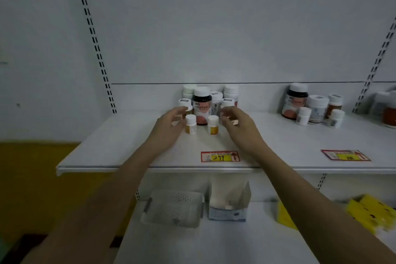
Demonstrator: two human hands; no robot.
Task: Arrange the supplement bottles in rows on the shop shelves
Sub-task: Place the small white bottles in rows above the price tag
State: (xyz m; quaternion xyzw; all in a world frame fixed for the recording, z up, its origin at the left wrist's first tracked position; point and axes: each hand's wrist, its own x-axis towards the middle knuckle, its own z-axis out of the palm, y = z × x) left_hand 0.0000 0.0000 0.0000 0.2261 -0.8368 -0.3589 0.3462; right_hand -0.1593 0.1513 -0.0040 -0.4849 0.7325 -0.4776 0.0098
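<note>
- Reaching over the white upper shelf [120,141], a person's left hand [169,126] and right hand [237,126] flank a cluster of supplement bottles [201,105] near the back panel.
- Both hands have loosely curled fingers that grasp nothing; whether the fingertips touch any bottle is unclear.
- Two small yellow-labelled bottles [190,124] stand in front, between the hands.
- A second bottle group [310,105] stands well apart to the right.
- A red price tag [220,156] lies near the shelf's front edge.
- Below, a clear basket [173,208] sits beside an open carton [229,203].
</note>
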